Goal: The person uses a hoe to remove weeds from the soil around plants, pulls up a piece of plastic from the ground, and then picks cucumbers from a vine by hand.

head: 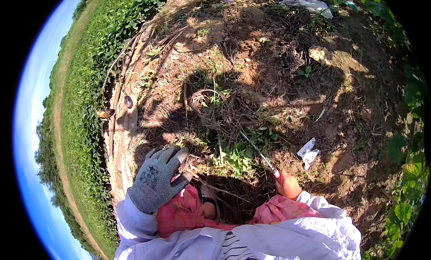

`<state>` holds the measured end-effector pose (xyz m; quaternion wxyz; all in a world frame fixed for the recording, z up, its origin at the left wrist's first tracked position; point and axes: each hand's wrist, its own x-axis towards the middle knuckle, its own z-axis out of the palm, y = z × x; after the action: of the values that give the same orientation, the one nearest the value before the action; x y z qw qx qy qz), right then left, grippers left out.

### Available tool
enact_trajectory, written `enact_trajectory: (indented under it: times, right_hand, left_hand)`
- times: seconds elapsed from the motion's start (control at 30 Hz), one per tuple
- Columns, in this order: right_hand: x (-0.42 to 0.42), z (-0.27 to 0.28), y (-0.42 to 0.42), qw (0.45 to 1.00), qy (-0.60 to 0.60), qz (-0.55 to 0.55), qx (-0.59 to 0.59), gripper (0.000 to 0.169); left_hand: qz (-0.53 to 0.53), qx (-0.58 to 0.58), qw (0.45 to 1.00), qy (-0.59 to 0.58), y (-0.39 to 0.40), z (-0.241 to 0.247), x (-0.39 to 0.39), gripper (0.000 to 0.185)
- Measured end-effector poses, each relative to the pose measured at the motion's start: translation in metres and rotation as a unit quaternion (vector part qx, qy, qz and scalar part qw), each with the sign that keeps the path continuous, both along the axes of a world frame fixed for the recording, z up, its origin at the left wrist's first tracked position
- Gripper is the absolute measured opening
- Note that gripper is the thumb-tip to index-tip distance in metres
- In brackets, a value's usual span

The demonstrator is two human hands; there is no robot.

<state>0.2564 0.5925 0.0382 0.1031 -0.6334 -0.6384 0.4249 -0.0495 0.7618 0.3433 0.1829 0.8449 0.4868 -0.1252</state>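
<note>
My left hand (156, 177) wears a grey work glove with a dark print on its back. It is over my left knee, thumb apart from the fingers, with nothing visible in it. My bare right hand (289, 186) grips the red handle of a thin metal hand tool (257, 150). From there its shaft slants up and left, and the far end goes among dry grass, so its tip is hidden. Beside the shaft grow green leafy weeds (239, 159). Cut or dried grass (225, 117) lies matted in front of me.
A crumpled white scrap (308, 153) lies right of the tool. Farther off is a white plastic sheet (308, 5). Long sticks (118, 91) border the left side, near a dark roundish object (128, 101). A dense green crop (91, 74) stands beyond; broad-leaved plants (404, 213) edge the right.
</note>
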Motion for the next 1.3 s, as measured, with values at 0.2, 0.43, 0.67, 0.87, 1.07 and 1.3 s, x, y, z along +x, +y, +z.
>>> enact_trajectory:
  times: [0.2, 0.43, 0.67, 0.87, 1.07, 1.3]
  right_hand:
    - [-0.072, 0.049, 0.202, 0.988, 0.078, 0.113, 0.071, 0.023]
    - [-0.128, 0.066, 0.244, 0.976, 0.129, 0.150, 0.090, 0.027]
    - [-0.103, 0.047, 0.266, 0.982, 0.154, -0.098, 0.045, 0.031]
    - [-0.097, 0.028, 0.367, 0.971, 0.080, -0.205, 0.092, 0.034]
    - [-0.107, -0.046, 0.316, 0.998, -0.002, -0.060, 0.000, 0.034]
    - [-0.066, -0.020, 0.216, 0.998, -0.012, 0.054, 0.038, 0.030]
  left_hand:
    - [-0.067, 0.095, 0.993, -0.021, 0.008, -0.014, 0.020, 0.049]
    - [-0.069, 0.100, 0.992, -0.025, 0.012, -0.026, 0.035, 0.050]
    - [-0.060, 0.076, 0.995, 0.005, -0.001, -0.023, 0.021, 0.052]
    - [-0.062, 0.082, 0.995, -0.008, -0.010, -0.011, 0.023, 0.051]
    - [-0.016, 0.092, 0.996, -0.003, -0.019, -0.005, 0.010, 0.054]
    - [-0.039, 0.092, 0.995, -0.023, -0.016, -0.012, 0.005, 0.053]
